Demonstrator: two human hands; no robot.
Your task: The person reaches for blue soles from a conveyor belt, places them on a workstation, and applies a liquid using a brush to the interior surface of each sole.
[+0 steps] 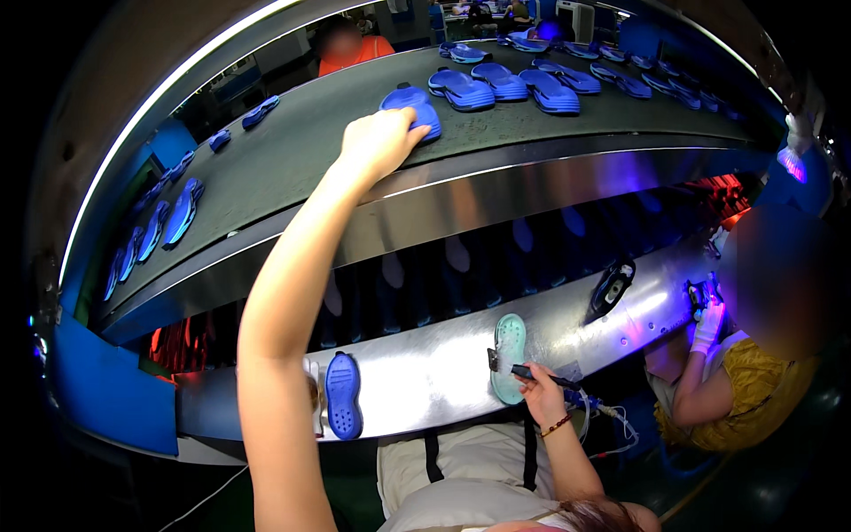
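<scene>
My left arm stretches far forward over the dark green conveyor belt (310, 133). At its end my left hand (377, 142) is closed on the near side of a blue sandal (426, 113), which is at the belt's near part. Whether the sandal rests on the belt or is lifted cannot be told. Low on the right, my right hand (542, 397) grips a black-handled brush (536, 376). The brush's dark tip is over a pale green shoe sole (510, 337) on the shiny metal bench (434, 355). A blue sole with small holes (343, 395) lies further left on that bench.
Several blue sandals (501, 82) stand on the belt at far right, more (182, 213) at left. A steel rail (496, 191) edges the belt. A black shoe-shaped piece (612, 288) lies on the bench. A gloved co-worker (745, 381) sits right; another person (355, 53) is across.
</scene>
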